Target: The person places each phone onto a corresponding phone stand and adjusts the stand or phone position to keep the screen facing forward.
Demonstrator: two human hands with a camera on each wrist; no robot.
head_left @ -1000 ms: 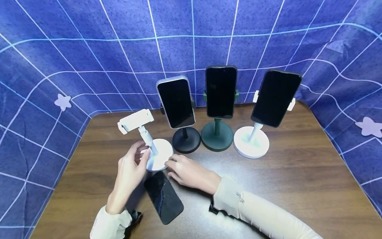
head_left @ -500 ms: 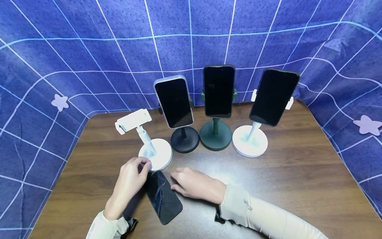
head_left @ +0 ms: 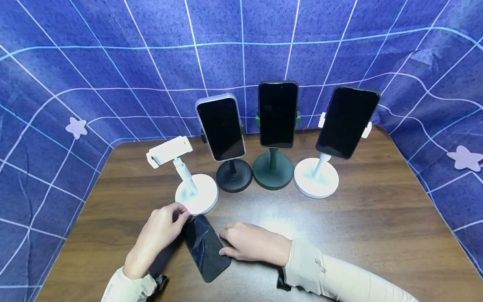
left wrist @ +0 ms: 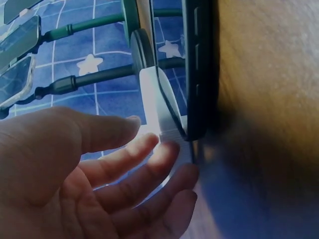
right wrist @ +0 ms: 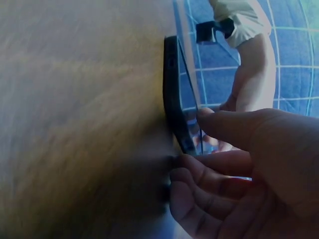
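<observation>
A black smartphone (head_left: 205, 249) lies screen up on the table, below the round base of a white phone stand (head_left: 198, 195) whose tilted clamp holds no phone. My left hand (head_left: 162, 226) is by the phone's upper left corner and the base's front edge. Its thumb and fingers are apart in the left wrist view, with nothing between them. My right hand (head_left: 256, 243) is at the phone's lower right side, the thumb over its edge. Loosely bent fingers (right wrist: 199, 199) sit low beside the phone in the right wrist view; their contact is unclear.
To the right stand a black stand (head_left: 234, 176), a green stand (head_left: 273, 172) and another white stand (head_left: 316, 180), each holding an upright phone. A blue gridded cloth (head_left: 241, 42) hangs behind the wooden table (head_left: 377, 218).
My left hand has let go of the white stand's post area and drawn back toward the phone. My right hand has left the base and slid down along the phone's right side.
</observation>
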